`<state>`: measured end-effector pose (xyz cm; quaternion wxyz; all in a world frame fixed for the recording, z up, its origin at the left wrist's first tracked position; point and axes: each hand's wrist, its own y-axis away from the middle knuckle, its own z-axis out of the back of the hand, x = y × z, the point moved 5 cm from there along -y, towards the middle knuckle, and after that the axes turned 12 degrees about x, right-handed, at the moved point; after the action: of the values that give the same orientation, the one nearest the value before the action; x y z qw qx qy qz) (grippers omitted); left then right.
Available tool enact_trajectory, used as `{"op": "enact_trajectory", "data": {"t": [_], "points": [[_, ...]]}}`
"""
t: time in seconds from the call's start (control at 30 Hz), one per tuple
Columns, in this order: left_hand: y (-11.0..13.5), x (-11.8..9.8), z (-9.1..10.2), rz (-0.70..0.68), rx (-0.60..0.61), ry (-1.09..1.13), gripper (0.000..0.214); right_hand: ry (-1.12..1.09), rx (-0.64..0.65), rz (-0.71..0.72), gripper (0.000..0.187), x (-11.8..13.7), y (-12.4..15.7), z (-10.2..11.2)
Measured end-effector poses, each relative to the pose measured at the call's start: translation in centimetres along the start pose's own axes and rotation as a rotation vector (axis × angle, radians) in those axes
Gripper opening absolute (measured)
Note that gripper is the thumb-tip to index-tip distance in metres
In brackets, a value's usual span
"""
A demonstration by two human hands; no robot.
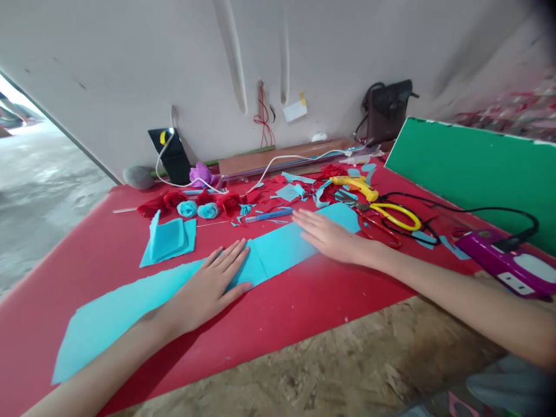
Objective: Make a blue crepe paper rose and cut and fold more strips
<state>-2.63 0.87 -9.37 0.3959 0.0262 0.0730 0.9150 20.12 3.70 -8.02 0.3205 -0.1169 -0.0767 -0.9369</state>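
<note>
A long strip of light-blue crepe paper [130,298] lies diagonally across the red table cover, with a crease line near its middle. My left hand [215,278] rests flat on the strip just left of that crease, fingers stretched out. Farther right, my right hand [325,234] lies on the strip with fingers extended, its tips close to a blue pen [268,215]. Behind the left hand sits a folded stack of blue paper squares [169,240]. Red paper roses [153,207] and rolled blue paper buds [207,211] stand in a row beyond it.
Scissors with yellow and red handles [396,215] and a yellow glue gun [356,186] lie at right among paper scraps. A purple power strip [506,263] with a black cable sits near a green board [473,179]. A phone [170,156] leans on the wall; a dark bag [388,113] is behind.
</note>
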Motion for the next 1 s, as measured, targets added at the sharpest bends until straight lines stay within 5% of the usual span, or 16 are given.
{"op": "enact_trajectory", "data": {"t": [0.07,0.17,0.5,0.63,0.83,1.0], "points": [[0.0,0.0,0.0,0.004,-0.003,0.000,0.064,0.047,-0.075,0.048,0.048,-0.4,-0.3,0.4],[0.0,-0.1,0.1,0.009,0.014,-0.008,0.065,0.081,0.011,0.176,0.046,-0.1,-0.2,-0.3],[1.0,0.0,0.6,-0.021,-0.037,-0.039,0.069,0.239,-0.204,-0.341,0.042,-4.8,4.8,3.5],[1.4,0.0,0.5,-0.016,-0.052,-0.050,0.067,0.288,-0.038,-0.711,0.038,-8.8,8.2,3.6],[1.5,0.3,-0.2,0.019,-0.013,-0.058,0.066,0.215,0.111,-0.760,0.046,-10.4,9.1,3.7],[1.5,0.7,-0.6,0.004,0.044,-0.055,0.066,0.192,0.104,-0.794,0.056,-10.1,8.6,4.2]]}}
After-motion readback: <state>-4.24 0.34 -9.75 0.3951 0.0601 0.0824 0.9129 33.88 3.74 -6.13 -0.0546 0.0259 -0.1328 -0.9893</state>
